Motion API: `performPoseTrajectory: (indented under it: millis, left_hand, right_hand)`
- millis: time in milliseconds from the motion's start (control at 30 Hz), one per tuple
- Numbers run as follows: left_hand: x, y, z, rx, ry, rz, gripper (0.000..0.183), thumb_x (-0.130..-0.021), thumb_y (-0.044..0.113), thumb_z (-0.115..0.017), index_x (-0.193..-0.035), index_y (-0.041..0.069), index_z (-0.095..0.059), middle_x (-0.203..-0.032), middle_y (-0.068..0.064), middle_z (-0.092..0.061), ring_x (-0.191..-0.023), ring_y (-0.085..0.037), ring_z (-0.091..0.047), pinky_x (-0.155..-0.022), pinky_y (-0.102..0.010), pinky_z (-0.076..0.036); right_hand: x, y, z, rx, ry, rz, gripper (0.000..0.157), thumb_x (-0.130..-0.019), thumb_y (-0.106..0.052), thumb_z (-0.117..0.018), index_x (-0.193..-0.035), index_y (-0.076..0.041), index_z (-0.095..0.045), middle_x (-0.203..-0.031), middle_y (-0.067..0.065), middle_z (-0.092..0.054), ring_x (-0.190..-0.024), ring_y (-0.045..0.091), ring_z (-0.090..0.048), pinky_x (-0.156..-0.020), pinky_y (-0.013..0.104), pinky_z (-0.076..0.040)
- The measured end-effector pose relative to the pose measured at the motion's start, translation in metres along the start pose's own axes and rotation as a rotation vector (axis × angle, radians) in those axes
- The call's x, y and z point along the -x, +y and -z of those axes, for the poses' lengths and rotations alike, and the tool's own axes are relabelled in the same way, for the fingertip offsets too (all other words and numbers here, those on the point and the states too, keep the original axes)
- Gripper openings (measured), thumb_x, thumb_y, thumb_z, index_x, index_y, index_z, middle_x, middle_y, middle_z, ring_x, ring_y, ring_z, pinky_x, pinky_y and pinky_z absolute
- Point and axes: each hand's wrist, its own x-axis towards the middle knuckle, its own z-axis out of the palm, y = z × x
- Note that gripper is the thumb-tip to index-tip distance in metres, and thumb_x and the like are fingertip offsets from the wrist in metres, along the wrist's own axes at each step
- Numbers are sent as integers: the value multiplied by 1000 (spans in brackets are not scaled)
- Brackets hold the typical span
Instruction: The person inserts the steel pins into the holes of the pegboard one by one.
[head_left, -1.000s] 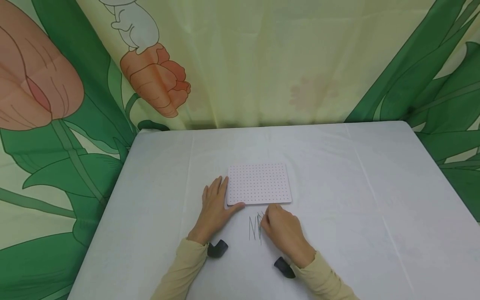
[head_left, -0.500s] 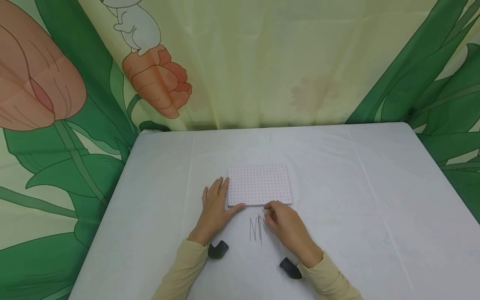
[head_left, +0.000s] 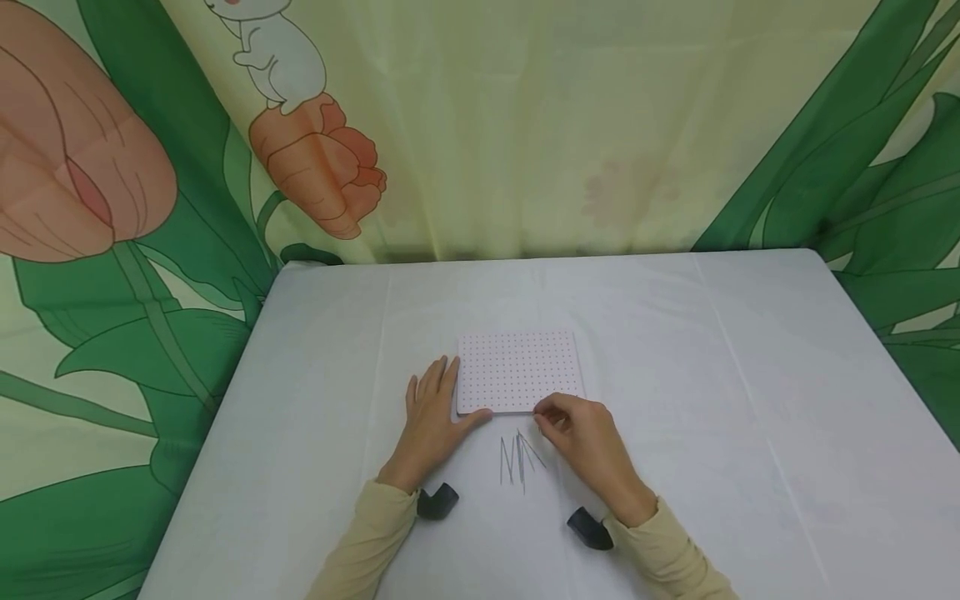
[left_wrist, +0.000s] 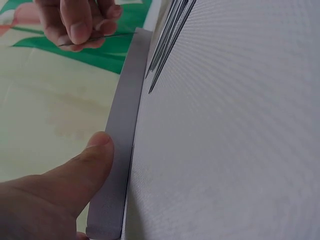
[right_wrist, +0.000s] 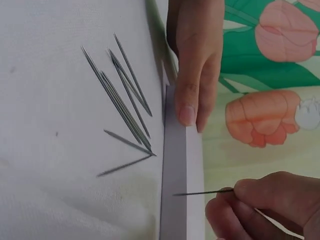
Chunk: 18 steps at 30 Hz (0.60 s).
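Note:
A white pegboard (head_left: 517, 371) with rows of small holes lies flat on the table. My left hand (head_left: 429, 421) rests against its left side with fingers extended, the thumb (left_wrist: 92, 157) touching the front edge. Between thumb and forefinger, my right hand (head_left: 592, 446) pinches a thin metal pin (right_wrist: 202, 192) near the board's front right corner. In the right wrist view the pin's free end points across the board's edge; whether it touches is unclear. Several loose metal pins (right_wrist: 122, 102), pointed at the ends, lie on the cloth in front of the board.
A white cloth covers the table (head_left: 712, 358). Behind it hangs a curtain (head_left: 525, 125) printed with leaves, a tulip and a rabbit on a carrot. A black wrist device (head_left: 438, 502) sits by the left cuff, another black device (head_left: 590, 529) by the right.
My right hand has risen from the loose pins and shifted slightly right toward the board's front right corner, carrying a pin. The left hand has stayed at the board.

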Motion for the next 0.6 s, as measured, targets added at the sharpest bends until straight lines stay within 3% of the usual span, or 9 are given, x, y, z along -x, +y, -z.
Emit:
performPoseTrajectory:
  millis: [333, 600]
  left_hand:
    - [-1, -2, -1, -9, -8, 6, 98, -84, 55, -72, -157, 10, -26, -163, -15, -23, -152, -32, -18, -122, -56, -1]
    - [0, -3, -1, 8, -9, -2, 98, -84, 57, -71, -157, 10, -26, -163, -15, -23, -152, -32, -17, -122, -56, -1]
  right_hand:
    - [-12, 6, 7, -24, 131, 102, 11, -81, 2, -77, -87, -8, -75, -84, 4, -76, -73, 11, -69, -68, 32, -59]
    - [-22, 12, 9, -27, 179, 119, 10, -83, 2, -75, -87, -7, -75, -84, 6, -76, -72, 13, -69, -67, 32, -59]
